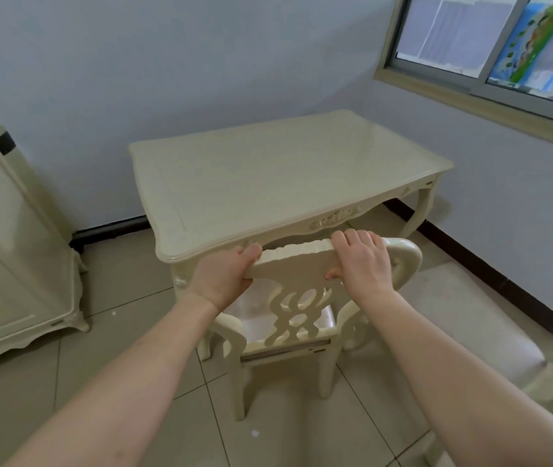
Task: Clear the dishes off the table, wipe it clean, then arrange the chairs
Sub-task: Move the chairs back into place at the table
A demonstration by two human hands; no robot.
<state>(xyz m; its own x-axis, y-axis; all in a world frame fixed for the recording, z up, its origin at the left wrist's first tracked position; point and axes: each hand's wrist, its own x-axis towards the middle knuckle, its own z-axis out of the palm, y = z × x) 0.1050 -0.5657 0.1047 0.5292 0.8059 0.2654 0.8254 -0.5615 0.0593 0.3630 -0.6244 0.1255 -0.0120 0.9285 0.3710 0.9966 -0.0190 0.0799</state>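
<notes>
Fingers of both hands are curling over the top rail of the cream chair (pixel 297 298), thumbs pressing on the near face of the rail. At the rail's 9 o'clock end the left hand (pixel 223 278) is gripping it, and the right hand (pixel 361 261) is gripping it toward 3 o'clock, so the 2 hands are holding the same rail, apart from each other. Both bare forearms are reaching in from 6 o'clock.

Facing the table, the chair is standing upright on the tiled floor (pixel 126 348), its carved openwork back toward the camera and its pale seat lying just under the table's near edge. Filling the 12 o'clock part of the view, the cream table (pixel 268 176) is sitting in the room's corner, its glossy top showing nothing on it. A cream cabinet (pixel 8 251) is standing at 9 o'clock against the wall. A window (pixel 491 42) is showing at 2 o'clock. Part of a second chair (pixel 491 335), blurred, is entering at 4 o'clock.
</notes>
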